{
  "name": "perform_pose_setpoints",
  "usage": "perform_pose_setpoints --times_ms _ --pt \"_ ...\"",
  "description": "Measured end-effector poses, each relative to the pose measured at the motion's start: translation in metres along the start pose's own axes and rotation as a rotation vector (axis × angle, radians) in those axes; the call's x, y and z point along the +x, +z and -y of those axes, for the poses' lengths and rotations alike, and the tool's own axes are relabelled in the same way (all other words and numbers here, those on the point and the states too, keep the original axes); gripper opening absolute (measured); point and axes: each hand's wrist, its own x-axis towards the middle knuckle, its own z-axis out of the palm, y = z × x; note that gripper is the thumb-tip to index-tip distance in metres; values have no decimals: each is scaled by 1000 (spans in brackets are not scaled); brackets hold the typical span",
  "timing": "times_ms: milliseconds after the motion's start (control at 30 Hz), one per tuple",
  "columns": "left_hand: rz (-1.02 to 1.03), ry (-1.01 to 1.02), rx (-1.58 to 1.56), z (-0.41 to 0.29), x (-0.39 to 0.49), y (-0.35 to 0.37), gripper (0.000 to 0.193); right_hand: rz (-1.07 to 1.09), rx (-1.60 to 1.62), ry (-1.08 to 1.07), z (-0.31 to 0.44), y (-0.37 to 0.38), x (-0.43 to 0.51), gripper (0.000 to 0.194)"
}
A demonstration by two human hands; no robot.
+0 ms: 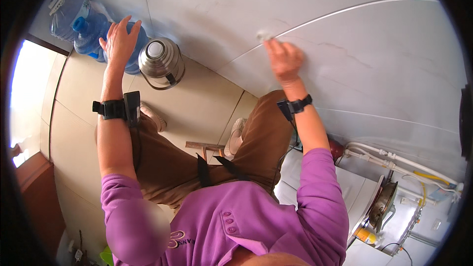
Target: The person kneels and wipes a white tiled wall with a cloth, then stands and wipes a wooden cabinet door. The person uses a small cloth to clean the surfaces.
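Note:
My left hand (120, 42) is over the blue plastic water jugs (88, 31), fingers apart and holding nothing. Whether it touches them, I cannot tell. Just right of that hand, a stainless steel vacuum flask (160, 62) with a pale round top stands upright on the floor, its handle hanging at the side. My right hand (285, 59) is at the pale wall panel (343, 59), fingers curled, beside a thin bright seam strip. At its fingertips is a small white thing (264, 36), blurred and pressed against the wall; its exact kind is unclear.
Wooden stool parts (203, 146) show between my legs. White pipes (380, 155) run along the wall at the right, above a worktop with a dark pan (382, 207) and a yellow bottle (366, 235). A reddish-brown wooden panel (37, 192) stands at the left.

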Motion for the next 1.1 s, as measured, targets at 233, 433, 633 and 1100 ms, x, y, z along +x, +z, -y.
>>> perform_pose_setpoints --times_ms 233,433,633,1100 --pt "19 -5 -14 -3 3 0 60 292 199 -192 26 8 -35 30" --pt "41 -56 -28 -2 4 -2 62 -13 -182 28 -89 -96 21 32" --pt "84 -39 20 -8 -1 -4 63 -358 -240 520 -159 -159 67 37" --pt "57 17 47 11 17 13 62 326 128 191 54 5 -47 28"
